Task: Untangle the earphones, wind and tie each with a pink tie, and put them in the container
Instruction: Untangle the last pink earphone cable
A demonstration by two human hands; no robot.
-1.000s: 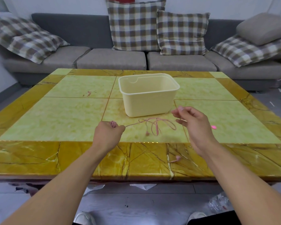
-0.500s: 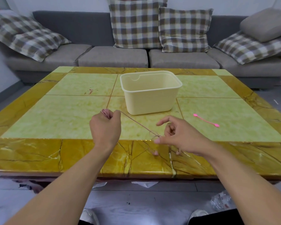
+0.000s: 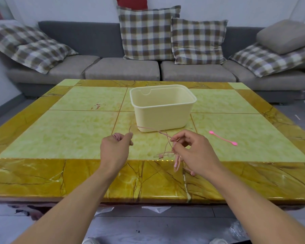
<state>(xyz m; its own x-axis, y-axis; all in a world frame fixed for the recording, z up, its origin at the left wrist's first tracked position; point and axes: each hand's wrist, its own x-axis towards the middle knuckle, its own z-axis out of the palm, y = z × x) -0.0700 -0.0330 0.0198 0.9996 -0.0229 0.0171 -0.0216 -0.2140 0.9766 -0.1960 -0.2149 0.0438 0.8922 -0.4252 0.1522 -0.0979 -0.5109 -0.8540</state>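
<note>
Change: since half a second ago the cord between the hands has gone from taut to slack, and the right hand has lifted slightly with more cord gathered in its fingers.
Left hand [image 3: 115, 148]: one, fingers curled round a small wound bundle of pink cord.
Right hand [image 3: 192, 150]: one, thumb and forefinger pinching the cord, loops and earbuds dangling beneath it.
Earphones [image 3: 167, 138]: one pink set visible, strung from hand to hand, sagging toward the container.
Container [image 3: 163, 110]: one, cream, just beyond both hands on the worktop [image 3: 69, 134].
Pink tie [image 3: 223, 138]: one, lying flat to the right of the right hand, apart from it.
Sofa [image 3: 123, 71]: one, grey, beyond the worktop.
</note>
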